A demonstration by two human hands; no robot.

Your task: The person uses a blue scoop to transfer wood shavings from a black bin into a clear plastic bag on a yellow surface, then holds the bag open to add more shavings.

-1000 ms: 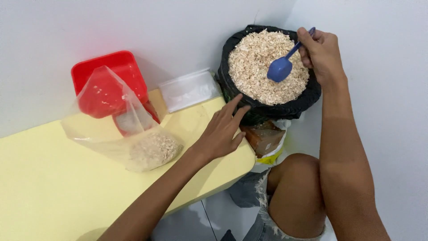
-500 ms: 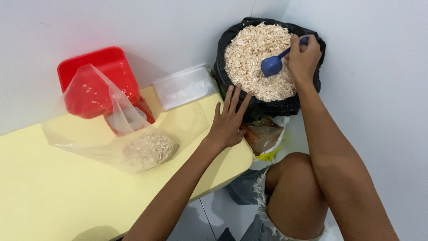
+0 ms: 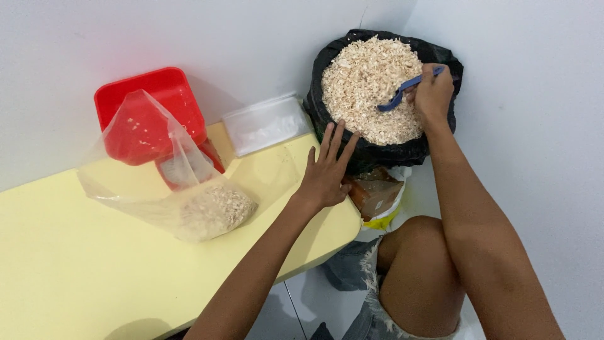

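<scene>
A: L hand?
B: Left hand point(image 3: 326, 174) flat, palm down, fingers point(image 3: 332, 137) spread, pointing far; forearm runs near to far.
A: R?
B: Right hand point(image 3: 431, 96) far right, fingers curled into a closed grip, arm stretched out; bare knee below it.

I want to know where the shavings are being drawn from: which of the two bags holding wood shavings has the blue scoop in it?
The black bag in the corner; the right hand holds the blue scoop in its heap. The clear bag lies untouched on the yellow table.

Pale yellow table point(image 3: 75, 264) against white walls point(image 3: 251, 38)
</scene>
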